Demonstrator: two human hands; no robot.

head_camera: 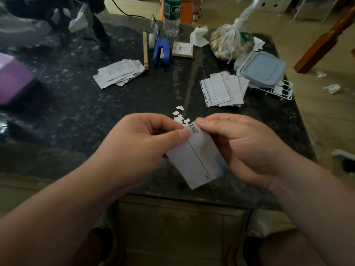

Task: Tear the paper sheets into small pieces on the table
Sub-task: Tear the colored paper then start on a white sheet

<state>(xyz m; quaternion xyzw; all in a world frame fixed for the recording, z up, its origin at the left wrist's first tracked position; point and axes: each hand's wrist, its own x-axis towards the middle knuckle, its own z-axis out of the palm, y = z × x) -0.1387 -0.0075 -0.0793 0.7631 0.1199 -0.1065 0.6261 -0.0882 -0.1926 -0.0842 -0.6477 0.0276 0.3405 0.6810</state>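
Both of my hands hold one white paper slip above the near edge of the dark table. My left hand pinches its top left corner between thumb and fingers. My right hand pinches the top edge right beside it, near the printed digits. A few small torn scraps lie on the table just beyond my fingers. One stack of cut paper sheets lies at the middle left, and another stack of printed sheets lies at the right.
At the back stand a plastic bottle, a blue stapler-like tool, a small booklet, a crumpled tissue and a tied bag of nuts. A lidded blue container sits on a white wire rack. A purple box is at the left.
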